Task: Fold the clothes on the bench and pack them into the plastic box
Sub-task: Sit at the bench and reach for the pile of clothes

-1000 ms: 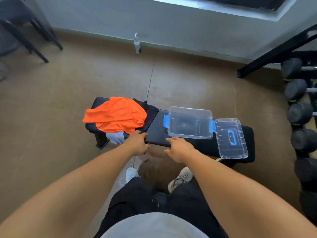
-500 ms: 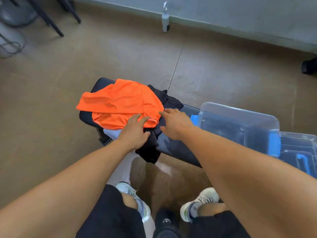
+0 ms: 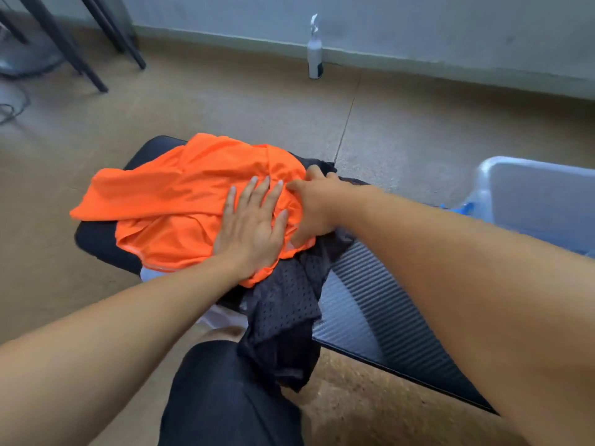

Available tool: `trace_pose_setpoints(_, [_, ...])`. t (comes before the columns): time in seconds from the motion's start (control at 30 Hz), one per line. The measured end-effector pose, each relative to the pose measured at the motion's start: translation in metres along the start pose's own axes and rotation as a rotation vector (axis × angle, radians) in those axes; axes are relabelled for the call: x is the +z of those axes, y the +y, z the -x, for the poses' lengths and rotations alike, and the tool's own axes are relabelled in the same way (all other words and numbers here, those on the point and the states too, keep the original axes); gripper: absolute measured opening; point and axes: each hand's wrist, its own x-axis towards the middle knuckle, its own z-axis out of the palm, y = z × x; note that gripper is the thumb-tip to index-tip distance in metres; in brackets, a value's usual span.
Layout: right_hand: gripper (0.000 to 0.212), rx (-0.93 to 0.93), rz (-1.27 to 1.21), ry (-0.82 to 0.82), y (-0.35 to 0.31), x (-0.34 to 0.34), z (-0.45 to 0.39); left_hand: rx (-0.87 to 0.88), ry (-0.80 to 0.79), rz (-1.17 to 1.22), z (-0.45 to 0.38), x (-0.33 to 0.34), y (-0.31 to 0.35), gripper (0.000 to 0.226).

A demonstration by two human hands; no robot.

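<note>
An orange shirt (image 3: 180, 201) lies crumpled on top of a clothes pile at the left end of the black bench (image 3: 380, 304). Under it a black mesh garment (image 3: 283, 317) hangs over the bench's near edge, and a bit of white cloth (image 3: 151, 272) peeks out below. My left hand (image 3: 251, 226) rests flat on the orange shirt, fingers spread. My right hand (image 3: 315, 210) pinches the shirt's right edge; its fingertips are hidden in the fabric. The clear plastic box (image 3: 541, 194) stands on the bench at the far right, partly cut off.
A white spray bottle (image 3: 315, 49) stands on the floor by the wall. Dark chair legs (image 3: 93, 43) and a cable are at the upper left. My legs in dark shorts (image 3: 225, 397) are just in front of the bench.
My head and both hands have moved closer over the pile. The left hand went from the pile's near edge onto the orange shirt; the right hand came from the bench onto the shirt's right edge.
</note>
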Motion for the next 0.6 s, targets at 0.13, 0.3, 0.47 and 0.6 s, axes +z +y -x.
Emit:
trace_pose_setpoints(0.13, [0.121,0.065,0.128,-0.05,-0.014,-0.012,-0.01,0.017,0.015,-0.021,0.001,0.002,-0.002,0.078])
trace_pose_setpoints(0.3, [0.088,0.031,0.175,-0.001,-0.02,0.0,0.015,-0.003,-0.011,0.021,0.005,0.0,0.002,0.07])
trace_pose_setpoints(0.47, [0.031,0.008,0.061,0.296,-0.009,0.015,0.04,0.017,-0.08,0.181,0.02,-0.019,0.004,0.056])
trace_pose_setpoints(0.6, [0.03,0.064,-0.357,0.553,-0.009,0.014,0.068,-0.001,0.059,0.324,0.039,-0.044,0.012,0.062])
